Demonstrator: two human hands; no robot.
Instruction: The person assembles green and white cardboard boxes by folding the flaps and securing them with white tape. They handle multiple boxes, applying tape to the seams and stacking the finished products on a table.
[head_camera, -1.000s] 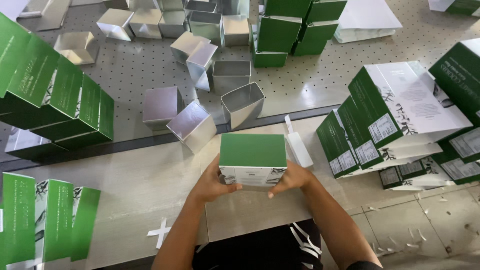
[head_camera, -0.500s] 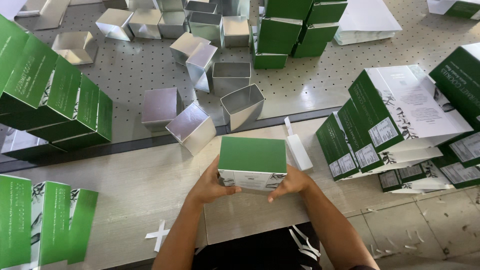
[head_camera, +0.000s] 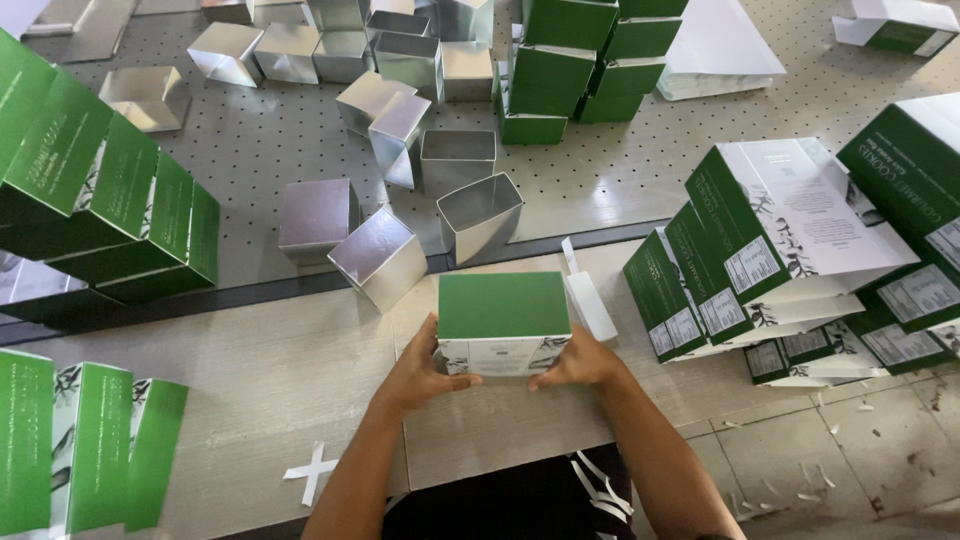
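A green-topped, white-fronted box (head_camera: 503, 320) stands on the table (head_camera: 250, 370). Silver open boxes (head_camera: 380, 255) lie just behind it, green flat cartons (head_camera: 110, 190) lean far to its left, green-and-white cartons (head_camera: 760, 240) lean to its right, and green stacked boxes (head_camera: 575, 65) stand well behind

- The box (head_camera: 503, 322) between the hands has a plain green top and a white front with dark leafy sprigs.
- Just beyond that box, the open liners (head_camera: 480, 212) are shiny silver.
- Right of it, the stacked cartons (head_camera: 740, 250) are green and white with black branch drawings.
- Under the box, the tabletop (head_camera: 250, 370) is pale grey wood-grain.
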